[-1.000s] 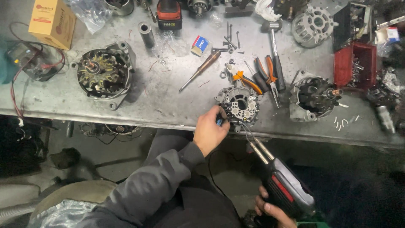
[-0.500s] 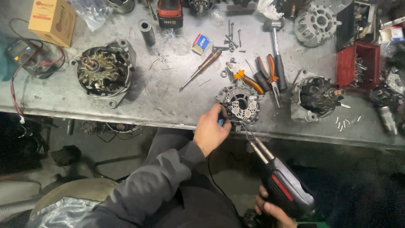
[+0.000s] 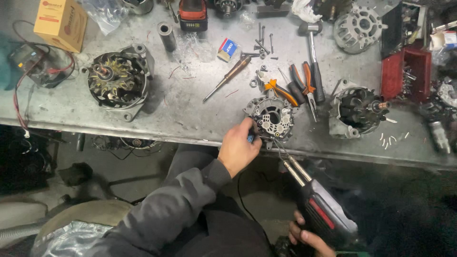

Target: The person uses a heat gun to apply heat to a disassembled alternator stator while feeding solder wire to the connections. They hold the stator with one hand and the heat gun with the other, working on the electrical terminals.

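At the near edge of the metal bench (image 3: 190, 119) sits the alternator rear housing (image 3: 272, 116); the left hand (image 3: 239, 148) pinches a small blue-handled tool (image 3: 250, 138) against it; the right hand (image 3: 308, 236) is clenched round a soldering gun (image 3: 320, 209), tip touching the housing. Judging by this, soldering looks under way, not finished; two alternators (image 3: 116, 81) lie apart, unjoined.

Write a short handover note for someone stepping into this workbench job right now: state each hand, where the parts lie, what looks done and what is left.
Left hand: holds a small blue-handled tool against the alternator end plate at the bench's near edge.
Right hand: grips the soldering gun below the bench, its tip reaching up to the plate's lower rim.
Nearby: orange pliers, screwdriver, hammer, stator housing to the right, finned alternator to the left.
Done: plate is off and apart from its housing.
Left: work at the plate's joint appears unfinished; parts unassembled.
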